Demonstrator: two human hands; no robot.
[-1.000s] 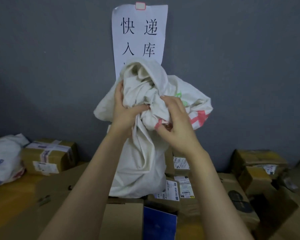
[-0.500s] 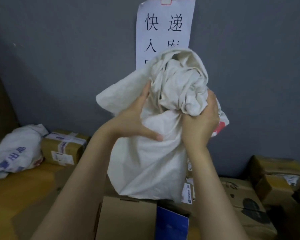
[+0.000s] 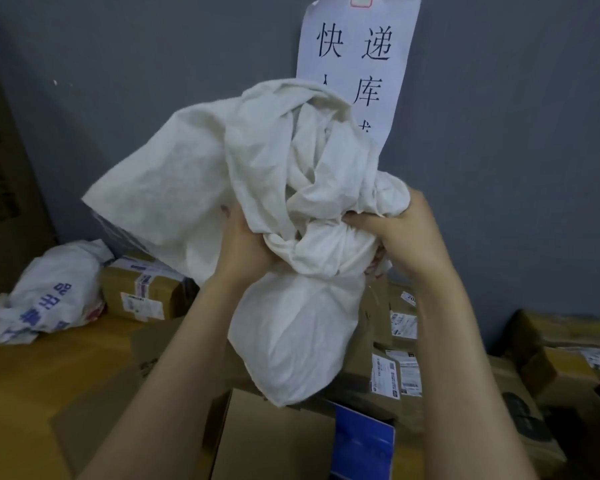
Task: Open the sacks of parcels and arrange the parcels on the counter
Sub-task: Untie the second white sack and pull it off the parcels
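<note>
A crumpled white cloth sack [image 3: 291, 327] hangs in the air in front of me, above the parcels. Its upper part is bunched and twisted at mid height. My left hand [image 3: 246, 251] grips the bunched cloth from the left, its fingers partly hidden in the folds. My right hand [image 3: 402, 230] grips the twisted cloth from the right, with a bit of red print showing under it. Several brown cardboard parcels [image 3: 395, 341] with white labels lie on the wooden counter [image 3: 49, 358] below and behind the sack.
A white printed sack [image 3: 49, 292] lies at the left on the counter, next to a taped brown box [image 3: 142, 289]. More boxes [image 3: 561, 358] pile up at the right. A cardboard box [image 3: 274, 438] and a blue item [image 3: 361, 441] sit close below. A paper sign [image 3: 357, 53] hangs on the grey wall.
Both hands have shifted their hold lower on the sack's bunched middle, and the loose top cloth has spread out to the upper left. The view has turned left.
</note>
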